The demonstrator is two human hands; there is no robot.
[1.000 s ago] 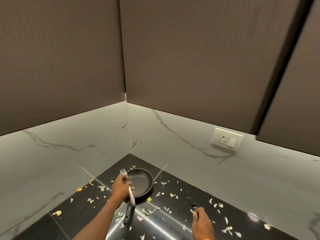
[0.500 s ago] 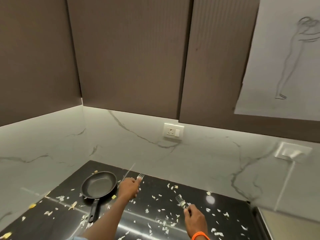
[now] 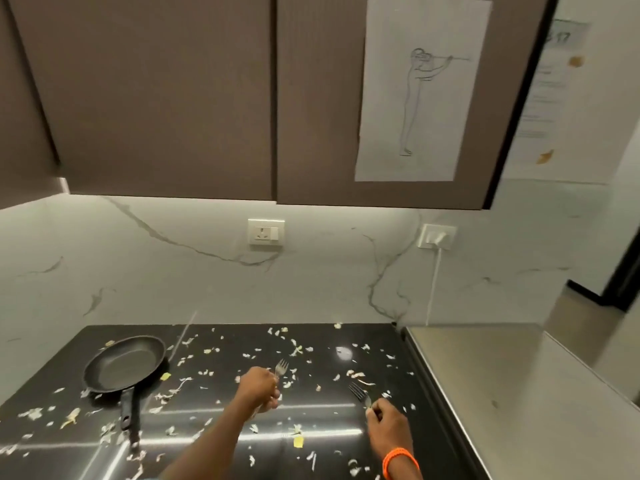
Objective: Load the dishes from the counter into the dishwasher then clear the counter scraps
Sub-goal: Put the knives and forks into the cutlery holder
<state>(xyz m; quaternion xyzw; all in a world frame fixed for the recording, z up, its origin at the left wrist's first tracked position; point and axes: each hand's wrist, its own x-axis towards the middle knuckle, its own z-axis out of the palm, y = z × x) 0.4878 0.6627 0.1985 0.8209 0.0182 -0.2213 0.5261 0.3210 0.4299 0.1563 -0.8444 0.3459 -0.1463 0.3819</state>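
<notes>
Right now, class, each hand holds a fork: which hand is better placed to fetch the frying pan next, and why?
Left. The left hand is nearer the frying pan, whose handle points toward the person on that side. The right hand is farther off, by the steel surface. Both hold forks, though.

I hold one silver fork [image 3: 281, 368] in each grip, tines up (the second fork [image 3: 359, 394] tilts left); the black frying pan [image 3: 124, 363] lies empty among pale scraps [image 3: 297, 349] on the dark surface [image 3: 311, 431].
</notes>
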